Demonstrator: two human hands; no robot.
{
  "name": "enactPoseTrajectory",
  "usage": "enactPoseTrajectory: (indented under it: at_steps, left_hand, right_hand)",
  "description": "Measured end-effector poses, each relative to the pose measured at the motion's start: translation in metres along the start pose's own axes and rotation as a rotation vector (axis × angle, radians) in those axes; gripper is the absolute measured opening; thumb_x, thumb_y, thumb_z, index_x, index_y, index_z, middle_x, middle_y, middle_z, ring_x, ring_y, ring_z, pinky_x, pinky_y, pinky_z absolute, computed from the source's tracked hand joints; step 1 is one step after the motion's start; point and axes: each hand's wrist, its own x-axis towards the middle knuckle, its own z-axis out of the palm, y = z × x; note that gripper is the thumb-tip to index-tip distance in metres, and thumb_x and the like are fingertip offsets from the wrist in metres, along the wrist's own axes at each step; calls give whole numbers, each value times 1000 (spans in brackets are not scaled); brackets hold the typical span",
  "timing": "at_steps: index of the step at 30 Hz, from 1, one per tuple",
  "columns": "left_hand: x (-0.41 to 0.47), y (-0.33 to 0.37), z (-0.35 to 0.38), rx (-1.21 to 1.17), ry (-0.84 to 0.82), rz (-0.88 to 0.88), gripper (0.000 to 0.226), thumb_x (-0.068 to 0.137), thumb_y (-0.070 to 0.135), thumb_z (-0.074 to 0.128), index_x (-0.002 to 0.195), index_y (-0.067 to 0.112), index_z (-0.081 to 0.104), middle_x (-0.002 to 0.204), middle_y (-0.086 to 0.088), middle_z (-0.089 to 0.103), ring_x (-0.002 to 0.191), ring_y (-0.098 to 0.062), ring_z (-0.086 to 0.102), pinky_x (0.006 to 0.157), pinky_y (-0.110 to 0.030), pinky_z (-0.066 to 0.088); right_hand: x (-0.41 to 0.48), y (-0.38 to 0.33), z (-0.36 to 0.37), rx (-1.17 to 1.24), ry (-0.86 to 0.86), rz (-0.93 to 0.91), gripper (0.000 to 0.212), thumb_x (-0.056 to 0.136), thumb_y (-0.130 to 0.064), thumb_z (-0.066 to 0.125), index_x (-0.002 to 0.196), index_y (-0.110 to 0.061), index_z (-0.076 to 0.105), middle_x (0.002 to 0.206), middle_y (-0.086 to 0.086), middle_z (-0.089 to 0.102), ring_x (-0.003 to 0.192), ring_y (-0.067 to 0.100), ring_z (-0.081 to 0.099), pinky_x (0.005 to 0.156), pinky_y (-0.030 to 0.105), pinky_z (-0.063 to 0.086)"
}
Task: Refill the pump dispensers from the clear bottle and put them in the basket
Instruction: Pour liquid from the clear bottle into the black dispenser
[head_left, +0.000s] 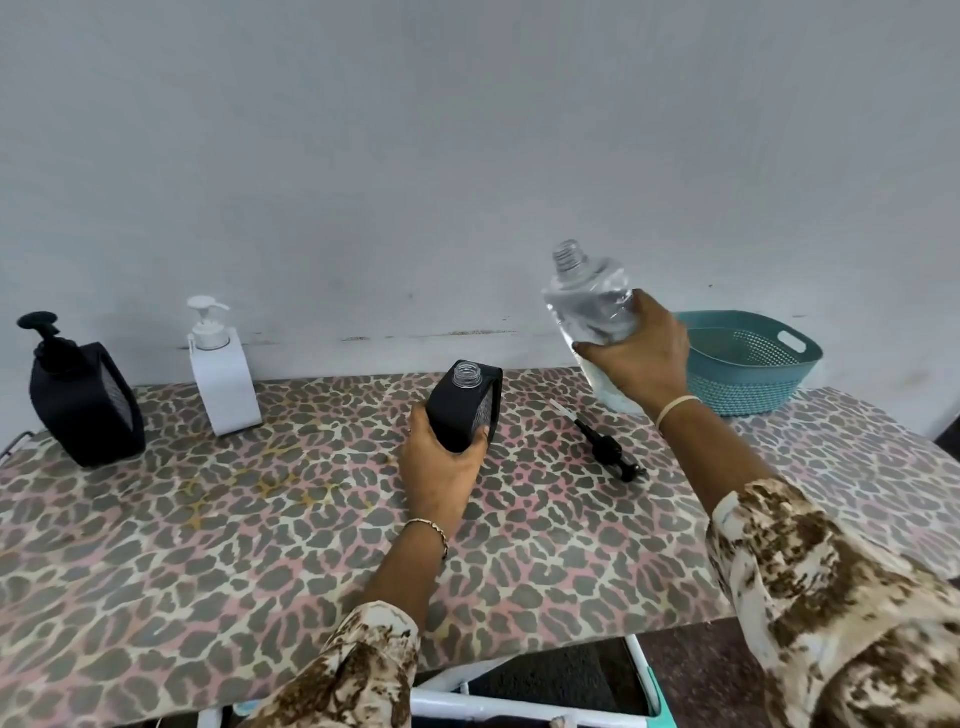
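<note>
The clear bottle (587, 306) is held up above the table's (208, 545) right half, its capless threaded neck pointing up and slightly left, with clear liquid inside. The right hand (641, 358) grips its lower body, fingers and thumb curled round it. Lower and to the left, the open dispenser (462, 410), black with a clear bare neck and no pump, leans back at a tilt. The left hand (441, 462) clasps its lower end from the near side, thumb on one face and fingers wrapped round the other; whether its base touches the table cannot be told. The two necks are well apart. Between the hands, the removed black pump (608, 447) lies flat on the table, its tube pointing away from the person. Behind the right hand, the teal basket (753, 384) stands near the table's far right edge, nothing visible in it. At the far left stand a black dispenser (78, 400) and, just beside it, a white dispenser (223, 384), both upright with pumps on. The table has a leopard-print cover and stands against a pale wall (467, 130).
</note>
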Motion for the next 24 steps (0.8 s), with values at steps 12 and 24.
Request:
enactPoseTrajectory:
  at_steps: [12, 24]
  left_hand:
    - [-2, 0, -2, 33, -25, -7, 51, 76, 17, 80, 115, 17, 48, 109, 2, 61, 96, -10, 57, 80, -18, 48]
    - [-4, 5, -3, 1, -44, -17, 49, 75, 13, 80, 113, 20, 49, 100, 11, 57, 92, -6, 56, 68, 0, 37]
  right_hand:
    - [-27, -13, -3, -349, -392, -222, 53, 62, -25, 80, 112, -23, 62, 105, -3, 69, 97, 21, 64, 83, 32, 53]
    - [-25, -18, 0, -520, -467, -305, 57, 61, -27, 79, 114, -25, 58, 102, -1, 67, 93, 23, 62, 78, 34, 54]
